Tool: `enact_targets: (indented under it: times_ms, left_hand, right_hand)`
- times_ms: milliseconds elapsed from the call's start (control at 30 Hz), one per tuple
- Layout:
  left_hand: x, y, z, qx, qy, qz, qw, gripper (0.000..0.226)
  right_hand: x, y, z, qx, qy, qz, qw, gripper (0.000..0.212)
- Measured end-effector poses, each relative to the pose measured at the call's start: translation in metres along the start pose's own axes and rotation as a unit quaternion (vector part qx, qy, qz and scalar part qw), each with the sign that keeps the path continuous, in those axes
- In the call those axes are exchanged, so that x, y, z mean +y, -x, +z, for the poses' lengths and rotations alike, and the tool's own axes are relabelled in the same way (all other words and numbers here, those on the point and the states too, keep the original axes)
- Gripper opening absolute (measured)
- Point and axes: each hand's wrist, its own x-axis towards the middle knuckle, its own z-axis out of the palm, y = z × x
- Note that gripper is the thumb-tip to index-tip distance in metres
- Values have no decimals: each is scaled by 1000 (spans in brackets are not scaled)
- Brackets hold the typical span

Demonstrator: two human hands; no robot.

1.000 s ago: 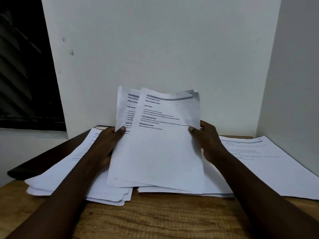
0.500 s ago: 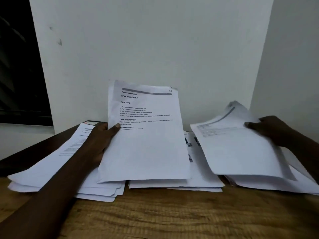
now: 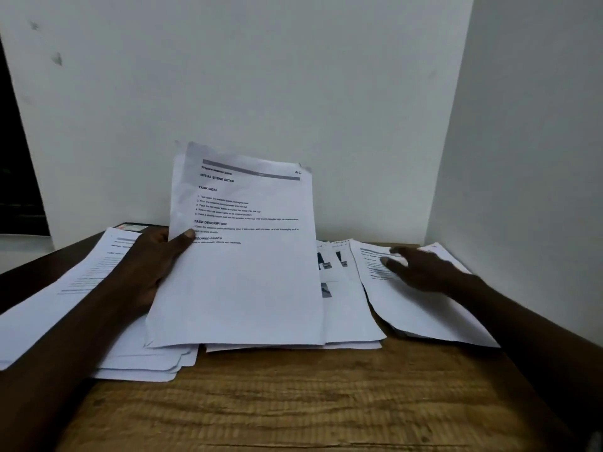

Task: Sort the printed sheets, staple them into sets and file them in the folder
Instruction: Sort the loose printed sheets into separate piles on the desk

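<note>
**Clerk:** Item one, nearest: bare wooden table (image 3: 293,402), front edge free of paper. What sits behind it?

**Keeper:** Item two: left pile (image 3: 143,363), several sheets fanned at the corners, lying under the left forearm. Item three: held sheets (image 3: 241,272), upright and tilted slightly back, pinched by the left hand (image 3: 153,265), thumb on the printed face, fingers behind. Headings read "TASK GOAL" and "TASK DESCRIPTION". More than one sheet, judging by the doubled top edge.

**Clerk:** And the right hand?

**Keeper:** Item four: right hand (image 3: 421,269), flat and open, palm down, gripping nothing, resting on the right pile (image 3: 417,308). Item five: middle pile (image 3: 346,308), pages with small pictures, between the held sheets and the right pile.

**Clerk:** Advice for the sorting?

**Keeper:** Read the heading on the held page first, then lay it square on the matching pile; the piles overlap at their edges and could mix.

**Clerk:** Farther back?

**Keeper:** Item six: dark folder-like object (image 3: 133,227) against the white wall (image 3: 261,76), mostly covered. No stapler in view.
</note>
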Motion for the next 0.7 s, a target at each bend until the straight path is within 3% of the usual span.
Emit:
enact_targets:
  times_ms: [67,167,233,300,333,400,533,633,700]
  left_hand:
    - [1,1,2,5,13,2,1000,16]
    - [2,1,1,15,39,2,999,21]
    - [3,0,-1,18,47,10,999,23]
    - [4,0,-2,12,52,22,998,29]
    - [3,1,-2,7,57,26,998,33]
    - [3,3,-3,-2,62,32,998,37]
    - [1,1,-6,23,41,49,998,38]
    - [-1,-4,-9,63,26,40,997,35]
    - [-1,-5,-10,79,15,35,996,33]
  right_hand:
    - [1,2,12,-23,0,42,999,72]
    - [-17,5,16,85,8,41,996,63]
    - [-55,15,3,125,-191,-28,973,56]
    - [-102,30,-14,24,-459,-75,885,55]
    - [-120,33,-18,-29,-517,-94,850,53]
    - [-148,29,-13,-48,-546,-128,827,46]
    - [-163,12,8,59,-556,-106,822,22]
    - [-144,4,3,131,-527,-96,834,19]
    - [-118,-5,-9,179,-506,-42,843,22]
